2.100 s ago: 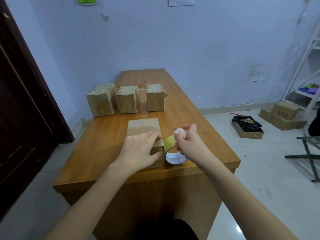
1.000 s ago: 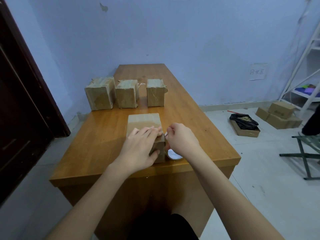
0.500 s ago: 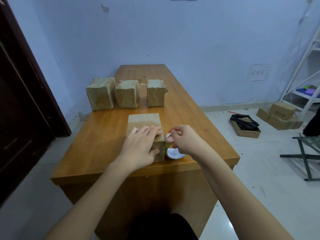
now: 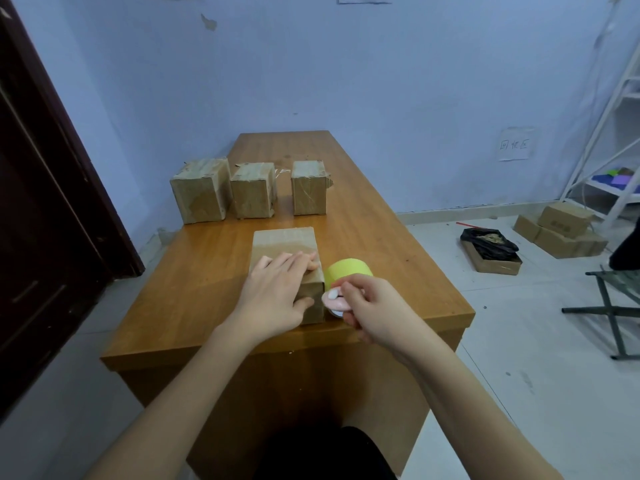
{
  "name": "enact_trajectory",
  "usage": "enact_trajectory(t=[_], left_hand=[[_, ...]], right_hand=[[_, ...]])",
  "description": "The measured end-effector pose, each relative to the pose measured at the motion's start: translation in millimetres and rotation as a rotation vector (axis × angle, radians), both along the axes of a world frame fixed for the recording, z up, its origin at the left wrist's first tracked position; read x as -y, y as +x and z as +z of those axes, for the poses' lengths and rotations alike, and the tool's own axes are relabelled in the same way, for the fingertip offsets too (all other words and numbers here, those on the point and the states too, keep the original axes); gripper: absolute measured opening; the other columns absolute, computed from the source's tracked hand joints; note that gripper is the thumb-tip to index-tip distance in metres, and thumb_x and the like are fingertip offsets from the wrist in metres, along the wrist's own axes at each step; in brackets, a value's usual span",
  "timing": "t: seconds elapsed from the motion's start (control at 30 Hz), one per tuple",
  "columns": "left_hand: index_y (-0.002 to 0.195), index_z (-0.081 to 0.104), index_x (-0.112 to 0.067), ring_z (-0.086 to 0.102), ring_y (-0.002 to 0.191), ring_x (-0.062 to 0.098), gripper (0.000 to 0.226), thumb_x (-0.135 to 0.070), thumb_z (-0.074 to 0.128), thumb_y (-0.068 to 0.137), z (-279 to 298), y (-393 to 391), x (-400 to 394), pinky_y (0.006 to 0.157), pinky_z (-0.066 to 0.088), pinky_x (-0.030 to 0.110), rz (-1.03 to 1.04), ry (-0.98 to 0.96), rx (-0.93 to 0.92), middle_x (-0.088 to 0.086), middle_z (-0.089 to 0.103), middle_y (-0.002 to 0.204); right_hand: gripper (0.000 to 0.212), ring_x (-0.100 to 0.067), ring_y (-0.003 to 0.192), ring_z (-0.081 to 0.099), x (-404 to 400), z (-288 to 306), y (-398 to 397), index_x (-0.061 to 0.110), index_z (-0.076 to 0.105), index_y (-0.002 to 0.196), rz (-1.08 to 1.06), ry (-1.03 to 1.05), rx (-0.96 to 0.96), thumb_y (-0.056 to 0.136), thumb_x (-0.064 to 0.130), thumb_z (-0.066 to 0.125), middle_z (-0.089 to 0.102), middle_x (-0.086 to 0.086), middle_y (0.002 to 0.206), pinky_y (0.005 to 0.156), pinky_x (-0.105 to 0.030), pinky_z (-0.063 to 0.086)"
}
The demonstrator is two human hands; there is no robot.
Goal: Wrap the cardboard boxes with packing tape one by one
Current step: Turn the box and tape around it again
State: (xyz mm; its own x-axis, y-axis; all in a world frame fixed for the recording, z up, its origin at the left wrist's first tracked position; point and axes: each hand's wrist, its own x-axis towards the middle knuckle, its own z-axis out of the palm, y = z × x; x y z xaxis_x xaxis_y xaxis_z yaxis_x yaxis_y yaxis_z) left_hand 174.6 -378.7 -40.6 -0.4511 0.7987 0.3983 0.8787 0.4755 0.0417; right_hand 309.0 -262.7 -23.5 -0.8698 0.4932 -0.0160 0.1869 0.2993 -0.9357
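Observation:
A plain cardboard box lies near the front edge of the wooden table. My left hand presses down on its near end, fingers flat on top and thumb against the near face. A yellow tape roll stands right beside the box's right side. My right hand is just in front of the roll and pinches a small pink object close to the box's near right corner. Three taped boxes stand in a row farther back.
A dark door is to the left of the table. On the floor to the right are an open box with a black bag, stacked cartons, a folding stool and a white shelf frame.
My right hand has drawn back a little toward me, so more of the yellow roll and the pink object show. My left hand stays pressed on the box.

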Motion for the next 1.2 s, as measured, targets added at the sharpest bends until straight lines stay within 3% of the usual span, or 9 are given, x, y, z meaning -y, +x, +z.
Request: enact_trajectory(t=[0.17, 0.27, 0.37, 0.57, 0.77, 0.97, 1.07, 1.2], left_hand=[[0.137, 0.034, -0.028, 0.034, 0.128, 0.006, 0.064, -0.041, 0.065, 0.082, 0.3, -0.2, -0.2, 0.1, 0.027, 0.028, 0.005, -0.007, 0.009, -0.014, 0.04, 0.142], [0.137, 0.035, -0.028, 0.033, 0.129, 0.006, 0.064, -0.041, 0.065, 0.082, -0.3, -0.7, 0.5, 0.1, 0.027, 0.027, 0.006, -0.005, 0.0, -0.015, 0.039, 0.143], [0.135, 0.036, -0.028, 0.032, 0.13, 0.005, 0.061, -0.041, 0.065, 0.082, -0.7, -0.9, 0.9, 0.1, 0.026, 0.027, 0.003, -0.004, -0.018, -0.016, 0.037, 0.144], [0.134, 0.039, -0.026, 0.035, 0.13, 0.006, 0.061, -0.04, 0.066, 0.081, -1.5, -0.9, 0.8, 0.099, 0.026, 0.028, -0.003, 0.006, -0.026, -0.014, 0.04, 0.142], [0.138, 0.035, -0.027, 0.035, 0.129, 0.007, 0.066, -0.041, 0.066, 0.081, -2.2, -1.0, 0.7, 0.101, 0.026, 0.028, 0.003, 0.003, -0.02, -0.013, 0.042, 0.141], [0.137, 0.036, -0.027, 0.035, 0.129, 0.007, 0.065, -0.042, 0.064, 0.081, -2.5, -0.8, -0.3, 0.101, 0.026, 0.028, 0.008, -0.002, -0.022, -0.013, 0.041, 0.141], [0.134, 0.039, -0.026, 0.036, 0.129, 0.007, 0.062, -0.041, 0.065, 0.081, -2.8, -0.9, -0.1, 0.1, 0.027, 0.027, 0.005, 0.007, -0.035, -0.013, 0.042, 0.141], [0.135, 0.039, -0.025, 0.036, 0.129, 0.007, 0.062, -0.042, 0.064, 0.081, -3.0, -0.7, 0.0, 0.099, 0.028, 0.028, 0.001, 0.003, -0.046, -0.013, 0.043, 0.141]], right_hand=[[0.021, -0.008, 0.033, 0.041, -8.6, 6.3, 8.3, 0.011, 0.05, 0.117, -0.089, -0.154, -0.135, 0.102, 0.019, 0.038, 0.058, 0.0, 0.052, 0.035, -0.016, 0.032], [0.021, -0.009, 0.038, 0.047, -15.7, 11.0, 12.7, 0.014, 0.047, 0.121, -0.056, -0.289, -0.181, 0.101, 0.02, 0.044, 0.067, -0.002, 0.061, 0.036, -0.017, 0.034], [0.021, -0.007, 0.044, 0.051, -22.4, 10.8, 13.1, 0.01, 0.058, 0.113, -0.054, -0.367, -0.195, 0.097, 0.023, 0.051, 0.071, -0.003, 0.073, 0.038, -0.016, 0.034], [0.03, -0.007, 0.044, 0.041, -35.8, 7.0, 13.7, 0.014, 0.055, 0.079, -0.151, -0.4, -0.313, 0.094, 0.041, 0.055, 0.058, 0.001, 0.061, 0.038, -0.016, 0.03], [0.021, -0.006, 0.042, 0.039, -60.8, -3.7, 9.1, 0.01, 0.055, 0.094, -0.239, -0.395, -0.302, 0.1, 0.026, 0.043, 0.057, 0.003, 0.06, 0.037, -0.016, 0.029], [0.027, -0.01, 0.05, 0.05, -96.0, -26.1, 1.6, 0.003, 0.048, 0.114, -0.424, -0.143, -0.142, 0.098, 0.02, 0.036, 0.068, -0.006, 0.071, 0.043, -0.022, 0.037], [0.023, -0.022, 0.071, 0.058, -110.1, -40.3, -0.1, 0.005, 0.041, 0.109, -0.48, 0.137, 0.003, 0.098, 0.024, 0.034, 0.065, -0.009, 0.085, 0.063, -0.036, 0.045], [0.028, -0.034, 0.101, 0.048, -121.0, -55.2, -2.8, -0.001, 0.052, 0.103, -0.562, 0.472, 0.199, 0.098, 0.023, 0.038, 0.054, -0.02, 0.108, 0.079, -0.039, 0.037]])
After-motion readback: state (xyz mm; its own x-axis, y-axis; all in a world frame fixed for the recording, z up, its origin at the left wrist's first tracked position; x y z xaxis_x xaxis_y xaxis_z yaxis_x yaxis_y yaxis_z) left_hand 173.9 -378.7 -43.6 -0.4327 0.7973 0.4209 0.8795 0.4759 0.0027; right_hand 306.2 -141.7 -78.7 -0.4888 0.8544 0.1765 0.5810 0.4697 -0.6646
